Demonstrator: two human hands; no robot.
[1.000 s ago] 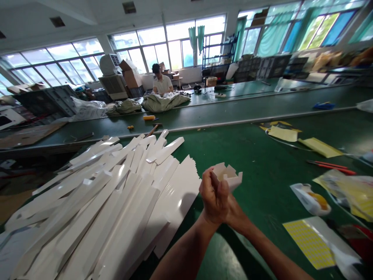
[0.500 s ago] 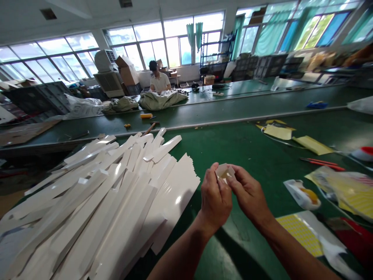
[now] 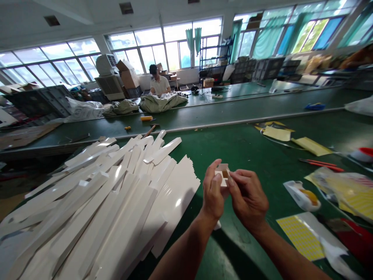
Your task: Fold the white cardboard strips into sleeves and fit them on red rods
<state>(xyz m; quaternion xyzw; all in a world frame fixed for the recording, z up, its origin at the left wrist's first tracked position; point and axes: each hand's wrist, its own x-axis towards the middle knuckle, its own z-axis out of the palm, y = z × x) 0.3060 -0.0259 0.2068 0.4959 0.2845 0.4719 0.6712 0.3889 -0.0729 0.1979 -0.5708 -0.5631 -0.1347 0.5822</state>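
My left hand [image 3: 213,190] and my right hand [image 3: 248,196] meet above the green table [image 3: 250,151], both pinched on the end of a small white cardboard box [image 3: 222,173]. The box's open end with its flaps points up between my fingertips, and my hands hide the rest of it. A big heap of flat white box blanks [image 3: 110,194] lies just left of my left hand.
Right of my hands lie a yellow sticker sheet [image 3: 300,237], a small plastic bag [image 3: 303,194], red-handled scissors [image 3: 320,164] and yellow papers [image 3: 279,133]. Another person [image 3: 159,83] sits at the far table behind grey-green cloth [image 3: 161,102].
My hands have drawn apart from overlapping to side by side. The box's flaps, spread wide a second ago, are now folded in to a narrow end between my fingertips.
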